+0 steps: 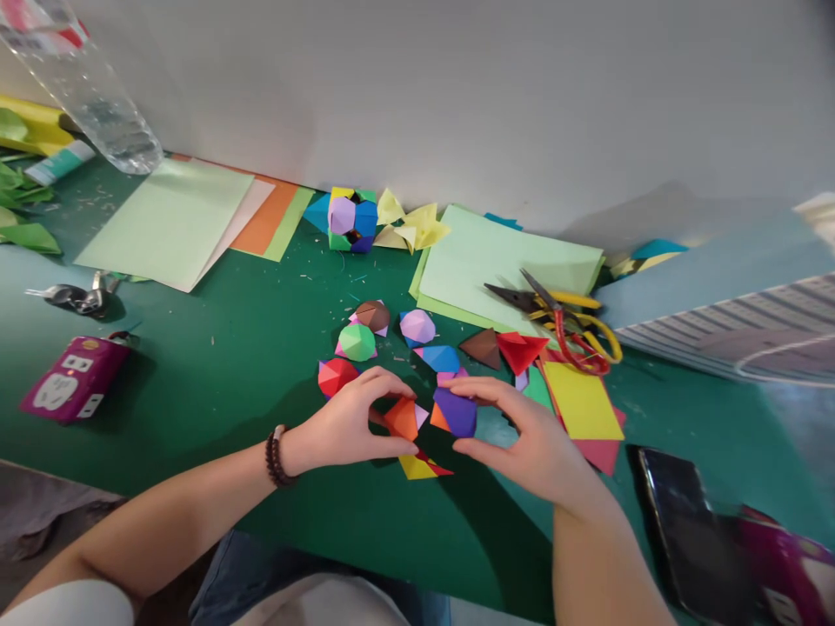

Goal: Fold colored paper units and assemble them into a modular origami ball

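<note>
Apparently both grips are light; left hand (356, 423) has thumb and fingers parted just the width of an orange paper piece (402, 419), pinched by its edges; right hand (522, 426) holds a purple paper piece (460, 412) likewise, thumb below, fingers above; the two pieces face each other over the table (293, 522), near but apart.

Risks, as judged: squeezing too hard could crush the folds, paper walls being thin; a skewed meeting could bend the lilac tip on the orange piece; a dropped wrist could flatten the yellow-and-red piece (423, 467) just under the left hand; outstretched fingers could knock the pieces beyond.

Count, working outward: held pieces, two; yellow-and-red piece, one; domed pieces past the hands, five: red (337, 377), green (357, 342), brown (371, 316), lilac (417, 327), blue (439, 358); a pink bit below the blue, unclear whether separate; pointed pieces to the right, two, one dark brown (484, 348), one bright red (522, 349); scissors, two pairs, yellow-handled (604, 339) and red-handled (579, 355), crossed together; joined paper ball (352, 220), one; large paper stacks, two, left (173, 222) and right (502, 261), sheets not countable; phone (675, 500), one; keys (84, 297), one bunch; bottle (117, 122), one; glue stick (61, 163), one.
</note>
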`<state>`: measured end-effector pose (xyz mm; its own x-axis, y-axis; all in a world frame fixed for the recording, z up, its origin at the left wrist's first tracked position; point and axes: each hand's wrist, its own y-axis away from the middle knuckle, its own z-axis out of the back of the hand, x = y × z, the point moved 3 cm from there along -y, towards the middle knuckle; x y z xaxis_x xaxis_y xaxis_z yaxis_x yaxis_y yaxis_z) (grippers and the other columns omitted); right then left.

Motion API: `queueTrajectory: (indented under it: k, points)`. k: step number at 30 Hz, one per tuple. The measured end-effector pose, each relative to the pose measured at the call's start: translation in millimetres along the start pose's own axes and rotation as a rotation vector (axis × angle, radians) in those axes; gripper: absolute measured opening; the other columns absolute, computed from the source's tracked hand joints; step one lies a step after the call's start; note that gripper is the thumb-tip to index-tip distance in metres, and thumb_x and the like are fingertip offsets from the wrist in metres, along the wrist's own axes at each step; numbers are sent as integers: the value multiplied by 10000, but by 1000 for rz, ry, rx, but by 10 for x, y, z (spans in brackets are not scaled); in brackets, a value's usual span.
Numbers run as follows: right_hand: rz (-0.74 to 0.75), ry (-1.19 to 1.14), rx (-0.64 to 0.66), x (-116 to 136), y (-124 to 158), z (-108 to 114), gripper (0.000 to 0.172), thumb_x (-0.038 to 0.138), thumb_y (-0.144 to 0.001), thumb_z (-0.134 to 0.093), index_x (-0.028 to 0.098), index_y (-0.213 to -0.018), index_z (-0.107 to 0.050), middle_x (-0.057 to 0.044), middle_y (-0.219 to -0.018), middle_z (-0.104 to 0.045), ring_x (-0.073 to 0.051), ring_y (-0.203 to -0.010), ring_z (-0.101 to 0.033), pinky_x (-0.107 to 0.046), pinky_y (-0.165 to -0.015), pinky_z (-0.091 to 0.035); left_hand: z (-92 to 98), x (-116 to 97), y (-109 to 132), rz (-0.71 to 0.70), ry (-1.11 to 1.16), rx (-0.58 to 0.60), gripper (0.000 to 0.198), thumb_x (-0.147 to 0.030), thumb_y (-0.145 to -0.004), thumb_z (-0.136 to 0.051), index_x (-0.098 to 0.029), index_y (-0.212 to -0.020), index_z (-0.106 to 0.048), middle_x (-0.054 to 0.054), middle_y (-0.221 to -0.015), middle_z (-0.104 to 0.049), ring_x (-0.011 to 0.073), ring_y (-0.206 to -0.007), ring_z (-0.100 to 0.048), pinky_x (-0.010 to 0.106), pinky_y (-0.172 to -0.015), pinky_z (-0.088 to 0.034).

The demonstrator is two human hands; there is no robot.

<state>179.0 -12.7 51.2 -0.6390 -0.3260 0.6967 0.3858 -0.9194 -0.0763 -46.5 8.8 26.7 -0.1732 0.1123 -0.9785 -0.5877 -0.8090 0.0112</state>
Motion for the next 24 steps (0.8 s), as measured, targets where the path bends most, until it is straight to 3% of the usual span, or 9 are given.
queueTrajectory:
  k: [7, 11, 18, 24]
  points:
    - [82, 149, -104, 81, 34, -18, 456, 447, -835, -722, 278, -1229, -565, -109, -1248, -660, -304, -1168, -634, -477, -975, -539, -13, 19, -15, -18, -6, -14, 487, -326, -684, -849, -192, -1096, -628, 88, -1106, -595, 224, -1050, -614, 307, -760, -620]
    - [103, 187, -98, 125, 39, -24, 457, 432, -843, -718, 272, -1240, -557, -111, -1228, -665, -299, -1158, -636, -469, -971, -541, -16, 10, -17, -34, -32, -26, 489, -338, -681, -852, -193, -1096, -639, 88, -1098, -609, 233, -1049, -621, 348, -827, -606]
    - [104, 222, -63, 130, 38, -68, 414, 446, -864, -688, 270, -1217, -564, -108, -1204, -682, -301, -1147, -643, -470, -959, -546, -49, 31, -6, -8, 38, -29, 502, -309, -665, -861, -198, -1100, -636, 92, -1106, -588, 223, -1014, -616, 293, -700, -621]
    - [64, 257, -22, 98, 49, -123, 417, 484, -861, -677, 266, -1198, -566, -95, -1192, -689, -298, -1121, -660, -456, -910, -568, -49, 29, -9, 17, 25, -19, 531, -327, -654, -869, -194, -1103, -619, 90, -1114, -590, 227, -1029, -612, 296, -705, -609]
